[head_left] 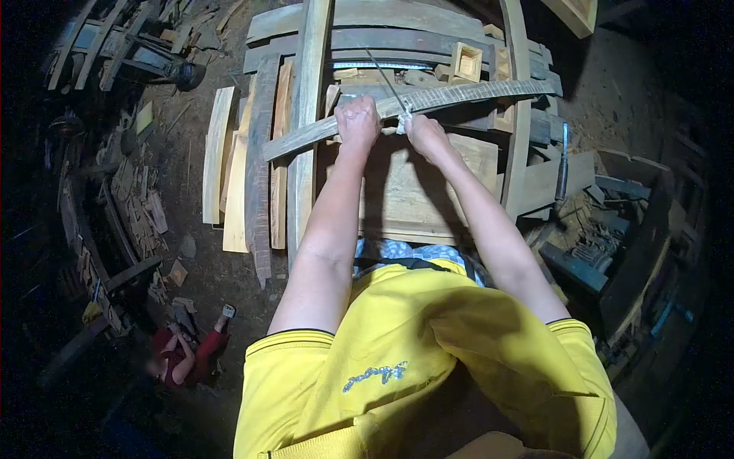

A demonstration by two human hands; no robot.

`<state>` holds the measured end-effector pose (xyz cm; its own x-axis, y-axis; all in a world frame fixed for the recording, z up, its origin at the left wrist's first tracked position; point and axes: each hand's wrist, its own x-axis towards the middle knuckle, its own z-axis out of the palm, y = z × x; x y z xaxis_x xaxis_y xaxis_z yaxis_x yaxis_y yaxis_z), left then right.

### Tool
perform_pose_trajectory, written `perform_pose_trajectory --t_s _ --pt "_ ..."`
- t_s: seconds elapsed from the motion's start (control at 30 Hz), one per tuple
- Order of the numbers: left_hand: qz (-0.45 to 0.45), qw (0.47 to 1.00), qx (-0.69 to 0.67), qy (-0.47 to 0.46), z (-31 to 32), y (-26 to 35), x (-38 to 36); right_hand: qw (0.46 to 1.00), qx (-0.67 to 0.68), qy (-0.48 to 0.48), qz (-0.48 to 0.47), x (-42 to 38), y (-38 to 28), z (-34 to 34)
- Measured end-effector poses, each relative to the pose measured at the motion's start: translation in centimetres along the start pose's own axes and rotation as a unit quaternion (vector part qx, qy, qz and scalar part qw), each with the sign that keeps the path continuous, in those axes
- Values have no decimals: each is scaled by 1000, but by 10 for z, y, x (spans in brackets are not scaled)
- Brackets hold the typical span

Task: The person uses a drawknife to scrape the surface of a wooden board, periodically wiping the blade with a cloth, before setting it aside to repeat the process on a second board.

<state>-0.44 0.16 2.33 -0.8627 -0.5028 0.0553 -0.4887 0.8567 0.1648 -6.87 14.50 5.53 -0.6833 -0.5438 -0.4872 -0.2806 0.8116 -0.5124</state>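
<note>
A long, slightly curved wooden strip (474,93) with many cross marks lies slanted over two long timber rails. My left hand (358,122) is closed around this strip near its left part. Just right of it, my right hand (424,134) is closed on the pale wrapped end of a thin metal tool (386,80). The tool's narrow shaft crosses the strip and points up and to the left. Below the strip, a wide wooden board (420,183) lies between the rails.
The left rail (304,183) and right rail (518,115) run away from me. Loose planks (219,153) lie at left. A small wooden box (466,61) sits beyond the strip. A blue-handled tool (563,164) is at right. A person in red (183,356) sits lower left.
</note>
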Motion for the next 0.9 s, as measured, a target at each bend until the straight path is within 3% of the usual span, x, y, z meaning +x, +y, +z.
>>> perform_pose_trajectory --t_s 0.1,0.33,0.4,0.5,0.7,0.9 --pt "-7 1000 19 -9 0 0 1 999 -18 21 -32 3 5 9" --pt "-5 1000 13 -6 -1 0 2 1000 13 -4 14 -31 -4 -7" --pt "-5 1000 20 -1 -1 0 0 996 21 77 -30 -37 -4 -5" --pt "1 1000 3 -6 0 -1 0 990 29 95 -100 -39 2 0" --pt "4 1000 24 10 3 -2 0 982 2 139 -129 -36 9 7" --pt "3 1000 4 1 1 -2 -1 990 -8 111 -84 -32 2 4"
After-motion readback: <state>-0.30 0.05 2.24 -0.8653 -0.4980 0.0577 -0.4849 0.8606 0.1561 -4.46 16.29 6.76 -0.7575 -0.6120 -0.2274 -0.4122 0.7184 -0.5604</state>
